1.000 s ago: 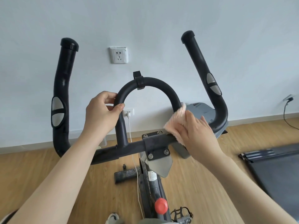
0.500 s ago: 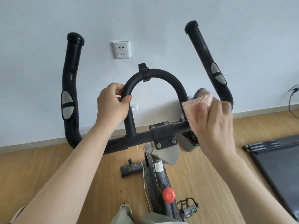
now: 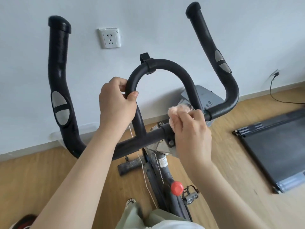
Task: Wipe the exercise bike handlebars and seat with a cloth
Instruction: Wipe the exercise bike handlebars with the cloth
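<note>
The black exercise bike handlebars (image 3: 59, 90) fill the view, with two upright outer grips, a central arched loop (image 3: 166, 65) and a crossbar (image 3: 130, 142). My left hand (image 3: 117, 103) grips the left side of the loop. My right hand (image 3: 193, 134) holds a pink fluffy cloth (image 3: 175, 113) against the crossbar by the clamp, at the foot of the loop's right leg. The cloth's lower part is hidden under my fingers. The seat is not in view.
A red knob (image 3: 177, 187) and a pedal (image 3: 190, 195) sit on the bike frame below. A treadmill deck (image 3: 277, 146) lies on the wooden floor at right. A wall socket (image 3: 109, 38) is behind, and a white cable (image 3: 146, 177) hangs by the frame.
My right hand with the cloth slid out right along the crossbar toward the right grip, then came back left to the clamp. My left hand kept its grip on the loop.
</note>
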